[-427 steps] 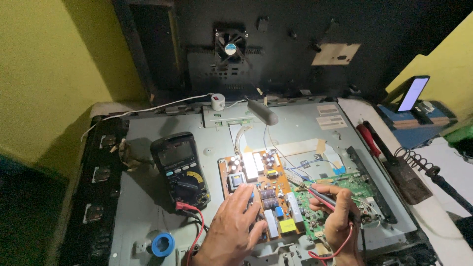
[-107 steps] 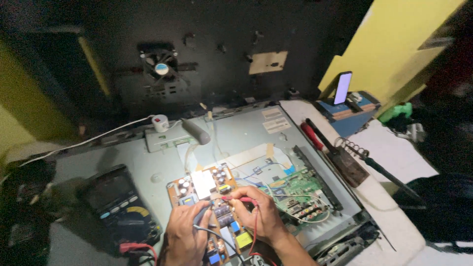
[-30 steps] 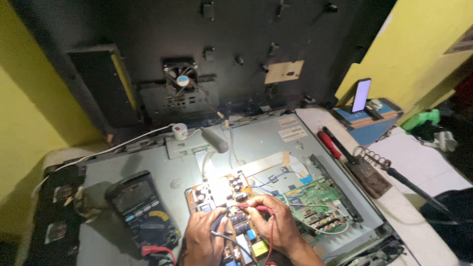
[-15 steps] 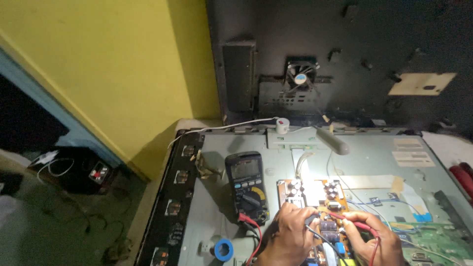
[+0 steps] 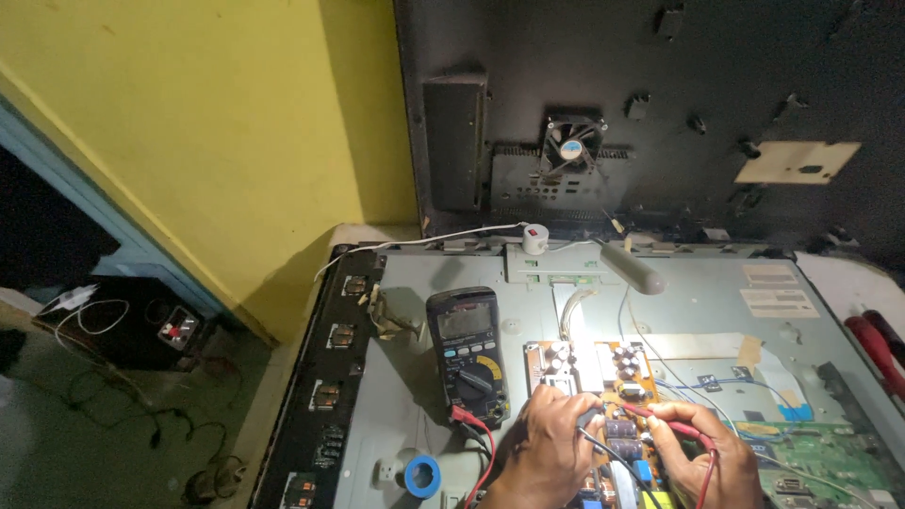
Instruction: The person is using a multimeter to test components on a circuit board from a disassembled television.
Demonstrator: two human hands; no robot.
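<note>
Yellow wall (image 5: pixel 217 123), grey panel (image 5: pixel 716 311), multimeter (image 5: pixel 468 353)

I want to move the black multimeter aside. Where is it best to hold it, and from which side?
Probably grip the multimeter across its long side edges near the top, coming from above. It lies flat, face up; leads plug into its lower end close to the left hand.

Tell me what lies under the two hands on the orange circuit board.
Under the left hand and right hand, the orange circuit board shows capacitors and a bright lit patch. Each hand holds a probe: black left, red right. The board parts directly beneath the palms are covered.
</note>
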